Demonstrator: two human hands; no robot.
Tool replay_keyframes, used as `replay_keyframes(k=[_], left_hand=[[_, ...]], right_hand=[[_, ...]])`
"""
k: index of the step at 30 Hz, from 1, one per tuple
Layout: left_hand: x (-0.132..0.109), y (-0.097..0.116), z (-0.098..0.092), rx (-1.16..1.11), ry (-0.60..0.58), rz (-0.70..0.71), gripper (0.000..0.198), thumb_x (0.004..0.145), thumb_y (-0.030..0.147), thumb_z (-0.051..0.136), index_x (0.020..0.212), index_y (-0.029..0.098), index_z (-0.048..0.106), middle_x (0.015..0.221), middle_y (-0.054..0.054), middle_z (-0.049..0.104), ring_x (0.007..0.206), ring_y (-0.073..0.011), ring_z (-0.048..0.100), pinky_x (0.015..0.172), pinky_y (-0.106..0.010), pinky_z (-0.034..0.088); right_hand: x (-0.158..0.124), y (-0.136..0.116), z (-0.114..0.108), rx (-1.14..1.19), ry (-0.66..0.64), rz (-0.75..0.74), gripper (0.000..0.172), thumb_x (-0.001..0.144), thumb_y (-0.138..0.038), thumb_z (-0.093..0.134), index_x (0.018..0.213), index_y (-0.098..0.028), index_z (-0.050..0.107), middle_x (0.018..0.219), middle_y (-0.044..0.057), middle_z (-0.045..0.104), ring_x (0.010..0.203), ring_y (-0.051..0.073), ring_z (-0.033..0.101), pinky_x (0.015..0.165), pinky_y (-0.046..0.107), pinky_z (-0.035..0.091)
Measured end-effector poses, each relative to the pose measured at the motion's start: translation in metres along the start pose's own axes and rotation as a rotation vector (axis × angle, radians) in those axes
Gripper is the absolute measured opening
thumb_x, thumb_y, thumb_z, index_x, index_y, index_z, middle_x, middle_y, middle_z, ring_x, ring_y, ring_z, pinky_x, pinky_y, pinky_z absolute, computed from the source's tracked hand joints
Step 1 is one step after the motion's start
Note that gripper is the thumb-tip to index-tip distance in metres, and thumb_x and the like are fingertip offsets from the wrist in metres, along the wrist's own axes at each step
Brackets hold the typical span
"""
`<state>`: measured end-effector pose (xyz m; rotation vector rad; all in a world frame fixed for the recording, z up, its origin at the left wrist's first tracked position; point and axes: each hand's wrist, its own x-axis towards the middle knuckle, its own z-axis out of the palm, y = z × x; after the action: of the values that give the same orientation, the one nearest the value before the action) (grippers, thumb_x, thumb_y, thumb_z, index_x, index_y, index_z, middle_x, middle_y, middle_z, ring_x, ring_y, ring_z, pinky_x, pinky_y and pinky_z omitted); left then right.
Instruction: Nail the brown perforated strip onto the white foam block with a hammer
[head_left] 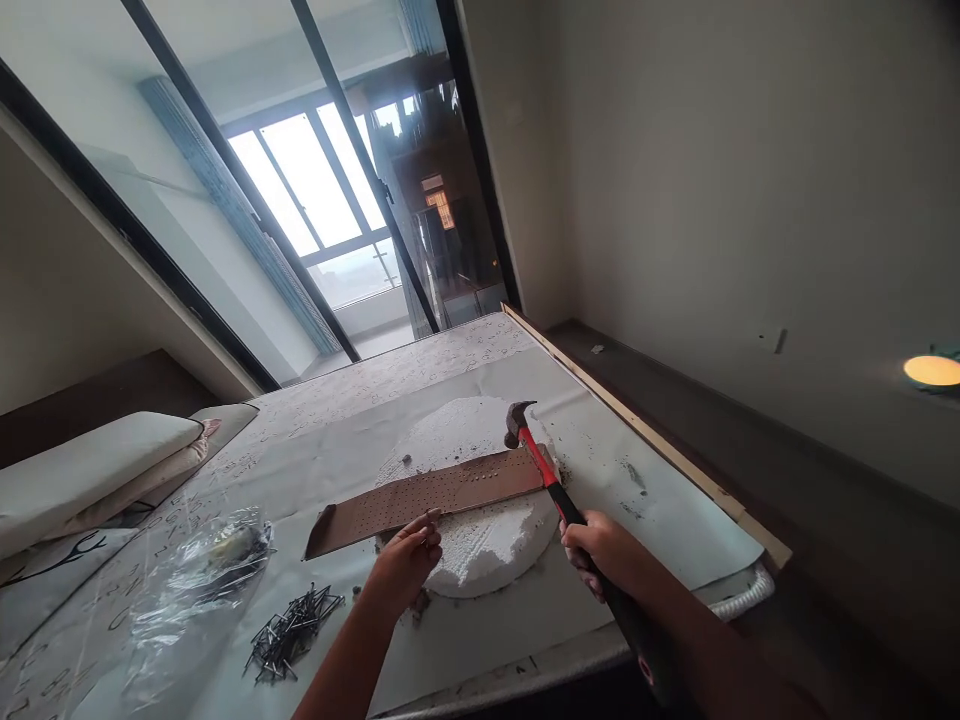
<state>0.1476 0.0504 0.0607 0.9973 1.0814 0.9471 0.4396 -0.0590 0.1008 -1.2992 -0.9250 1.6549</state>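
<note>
Your right hand (596,550) has a full, tight grip round the black part of the hammer (559,490), whose red neck and metal head sit up by the right end of the brown strip (420,500). Your left hand (411,555) is at the strip's near edge, finger and thumb pinched together; it is too small to tell if they hold anything.

Keep those fingers out from under the hammer head, hold the strip flat, and swing softly and straight, because foam looks easy to crack.

The strip is long, thin and flat, with rows of tiny holes and a curled left end. It lies across a round, white, crumbly foam slab (480,550). Thin grey nails (292,630) lie in a spiky heap beside a shiny, crinkly clear bag (202,590).
</note>
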Motion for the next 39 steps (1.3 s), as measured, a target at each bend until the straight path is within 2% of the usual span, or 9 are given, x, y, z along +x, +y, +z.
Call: replay_keyframes(k=[2, 5, 9, 12, 15, 21, 27, 33, 39], left_hand=[[0.015, 0.006, 0.024, 0.067, -0.076, 0.031, 0.032, 0.067, 0.030, 0.068, 0.094, 0.013, 0.066, 0.068, -0.004, 0.055, 0.063, -0.0120, 0.052, 0.059, -0.026, 0.043], [0.042, 0.010, 0.055, 0.289, -0.101, 0.129, 0.034, 0.069, 0.040, 0.066, 0.088, 0.013, 0.068, 0.072, -0.007, 0.060, 0.066, -0.0137, 0.055, 0.063, -0.028, 0.045], [0.078, 0.008, 0.086, 0.756, -0.007, 0.322, 0.033, 0.071, 0.044, 0.060, 0.079, 0.014, 0.070, 0.075, -0.008, 0.067, 0.068, -0.0166, 0.058, 0.062, -0.027, 0.044], [0.098, 0.003, 0.099, 0.953, 0.110, 0.428, 0.027, 0.073, 0.039, 0.056, 0.074, 0.016, 0.071, 0.074, -0.006, 0.069, 0.070, -0.0175, 0.060, 0.064, -0.028, 0.044], [0.108, -0.005, 0.104, 1.045, 0.151, 0.460, 0.024, 0.074, 0.035, 0.055, 0.073, 0.017, 0.071, 0.076, -0.005, 0.071, 0.071, -0.0175, 0.062, 0.068, -0.028, 0.044], [0.112, -0.019, 0.103, 1.029, 0.161, 0.426, 0.023, 0.074, 0.033, 0.055, 0.076, 0.018, 0.072, 0.082, -0.005, 0.072, 0.077, -0.0198, 0.063, 0.071, -0.030, 0.045], [0.112, -0.022, 0.104, 1.007, 0.178, 0.440, 0.023, 0.074, 0.033, 0.055, 0.075, 0.018, 0.072, 0.082, -0.005, 0.072, 0.078, -0.0197, 0.064, 0.073, -0.029, 0.045], [0.115, -0.028, 0.103, 0.955, 0.169, 0.454, 0.025, 0.076, 0.036, 0.053, 0.074, 0.019, 0.072, 0.081, -0.005, 0.072, 0.076, -0.0200, 0.064, 0.068, -0.028, 0.045], [0.115, -0.031, 0.103, 0.913, 0.204, 0.468, 0.019, 0.074, 0.032, 0.057, 0.074, 0.020, 0.072, 0.083, -0.005, 0.072, 0.078, -0.0199, 0.063, 0.072, -0.029, 0.044]], right_hand=[[0.002, -0.001, -0.002, 0.021, 0.006, 0.007, 0.008, 0.064, -0.021, 0.042, 0.061, -0.021, 0.036, 0.042, -0.010, 0.036, 0.029, 0.005, 0.032, 0.028, 0.018, 0.028], [0.005, -0.003, -0.004, 0.036, 0.017, 0.015, 0.006, 0.064, -0.021, 0.042, 0.063, -0.021, 0.036, 0.042, -0.010, 0.036, 0.028, 0.005, 0.031, 0.027, 0.019, 0.029], [0.009, -0.006, -0.004, 0.041, 0.022, 0.018, 0.005, 0.063, -0.019, 0.040, 0.062, -0.021, 0.036, 0.041, -0.010, 0.035, 0.028, 0.006, 0.031, 0.027, 0.019, 0.029], [0.011, -0.007, -0.003, 0.034, 0.019, 0.015, 0.006, 0.064, -0.019, 0.040, 0.060, -0.021, 0.036, 0.040, -0.010, 0.034, 0.028, 0.006, 0.031, 0.025, 0.019, 0.027], [0.012, -0.006, -0.002, 0.039, -0.004, -0.006, 0.008, 0.064, -0.018, 0.040, 0.059, -0.022, 0.036, 0.041, -0.009, 0.035, 0.027, 0.006, 0.031, 0.025, 0.019, 0.027], [0.010, -0.006, -0.002, 0.031, -0.016, -0.029, 0.011, 0.067, -0.016, 0.039, 0.059, -0.022, 0.038, 0.042, -0.008, 0.035, 0.026, 0.006, 0.030, 0.025, 0.020, 0.026], [0.009, -0.001, 0.000, 0.004, -0.021, -0.041, 0.010, 0.066, -0.017, 0.041, 0.058, -0.023, 0.038, 0.041, -0.008, 0.035, 0.024, 0.006, 0.030, 0.024, 0.020, 0.023], [0.005, 0.003, -0.001, -0.007, -0.048, -0.038, 0.006, 0.067, -0.020, 0.041, 0.061, -0.023, 0.039, 0.041, -0.009, 0.035, 0.024, 0.006, 0.030, 0.024, 0.020, 0.023], [0.005, 0.005, 0.000, -0.058, -0.022, -0.011, 0.003, 0.062, -0.023, 0.039, 0.065, -0.022, 0.038, 0.038, -0.011, 0.034, 0.025, 0.006, 0.028, 0.025, 0.019, 0.021]])
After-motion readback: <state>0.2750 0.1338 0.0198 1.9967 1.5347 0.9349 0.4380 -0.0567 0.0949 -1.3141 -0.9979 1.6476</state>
